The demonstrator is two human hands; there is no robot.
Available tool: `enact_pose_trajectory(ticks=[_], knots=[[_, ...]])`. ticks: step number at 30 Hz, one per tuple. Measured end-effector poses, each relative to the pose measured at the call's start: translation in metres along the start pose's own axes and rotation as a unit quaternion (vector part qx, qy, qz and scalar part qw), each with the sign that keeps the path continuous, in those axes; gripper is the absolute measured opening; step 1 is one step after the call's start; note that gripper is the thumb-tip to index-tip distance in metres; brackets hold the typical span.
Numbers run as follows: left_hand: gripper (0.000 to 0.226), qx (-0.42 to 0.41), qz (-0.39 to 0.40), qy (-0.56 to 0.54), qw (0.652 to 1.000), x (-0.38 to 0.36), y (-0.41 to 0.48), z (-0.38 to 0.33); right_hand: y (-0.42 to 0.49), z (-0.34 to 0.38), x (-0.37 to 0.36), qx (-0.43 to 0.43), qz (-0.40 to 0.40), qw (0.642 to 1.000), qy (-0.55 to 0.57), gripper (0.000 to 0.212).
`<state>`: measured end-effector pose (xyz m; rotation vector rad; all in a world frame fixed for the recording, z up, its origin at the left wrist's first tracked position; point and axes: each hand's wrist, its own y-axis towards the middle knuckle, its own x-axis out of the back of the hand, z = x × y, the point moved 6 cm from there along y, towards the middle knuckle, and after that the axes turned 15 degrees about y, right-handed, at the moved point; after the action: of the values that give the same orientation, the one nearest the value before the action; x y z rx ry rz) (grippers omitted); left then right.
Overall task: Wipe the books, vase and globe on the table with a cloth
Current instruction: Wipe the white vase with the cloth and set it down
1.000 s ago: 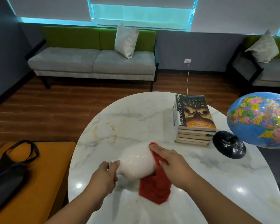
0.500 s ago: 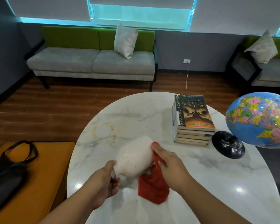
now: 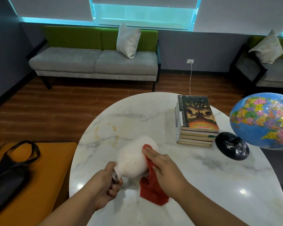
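Two hands are at work over the near part of the round marble table [image 3: 203, 185], seen from the head view. Both forearms reach in from the near edge, bare, angled toward each other.

Left hand [image 3: 104, 181]: fingers and thumb curled tight round the narrow neck of the white vase [image 3: 134, 159], knuckles toward the table's left edge. The vase is tipped onto its side, neck toward the person, wide base pointing away. Whether its body rests on the marble cannot be told.

Right hand [image 3: 163, 167]: palm down, fingers nearly straight and laid along the right flank of the vase, pressing the red cloth [image 3: 152, 191] against it. A corner of cloth shows at the fingertips; the rest hangs below the palm, its lower edge on the tabletop.

Books [image 3: 196, 121]: one stack of several, on the far right of the table, well apart from the hands. Globe [image 3: 261, 121]: just right of the stack, above its black round base [image 3: 232, 145].

Surroundings: a dark bag [image 3: 10, 168] on an orange seat [image 3: 39, 185] at left; a grey and green sofa [image 3: 95, 62] with a pillow [image 3: 128, 40] against the far wall.
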<state>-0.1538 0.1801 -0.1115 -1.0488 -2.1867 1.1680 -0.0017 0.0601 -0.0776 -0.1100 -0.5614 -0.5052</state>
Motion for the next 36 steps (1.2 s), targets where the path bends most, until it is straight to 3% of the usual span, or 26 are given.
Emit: enact_pose_trajectory(ticks=[3,8,13,20,25,28,33,36], knots=[[0.024,-0.009,-0.001,0.006,1.0,-0.002,-0.001,-0.002,0.006,-0.02,0.011,-0.071,-0.051,0.996,-0.016,0.069],[0.031,0.009,-0.002,-0.015,1.0,-0.001,-0.001,0.001,-0.006,0.001,-0.017,-0.018,0.035,0.999,-0.017,0.065],[0.031,0.008,0.004,-0.013,1.0,-0.003,-0.001,0.001,0.002,-0.02,0.004,-0.086,-0.053,0.994,0.033,0.069],[0.029,0.024,0.032,-0.052,0.998,-0.001,0.004,0.004,-0.005,-0.006,-0.008,-0.075,-0.039,0.992,0.088,0.072],[0.032,0.047,0.048,-0.084,0.994,-0.004,0.001,0.005,0.001,-0.027,0.007,-0.156,-0.082,0.974,0.139,0.066],[0.034,0.075,0.072,-0.124,0.987,-0.007,0.0,0.009,-0.017,-0.013,-0.007,-0.116,-0.096,0.982,0.117,0.074],[0.036,0.117,0.113,-0.208,0.965,-0.012,0.001,0.015,-0.029,0.002,-0.035,-0.055,-0.04,0.992,0.102,0.078],[0.035,0.122,0.122,-0.23,0.958,-0.014,0.001,0.017,-0.012,-0.016,-0.011,-0.086,-0.105,0.987,0.084,0.079]])
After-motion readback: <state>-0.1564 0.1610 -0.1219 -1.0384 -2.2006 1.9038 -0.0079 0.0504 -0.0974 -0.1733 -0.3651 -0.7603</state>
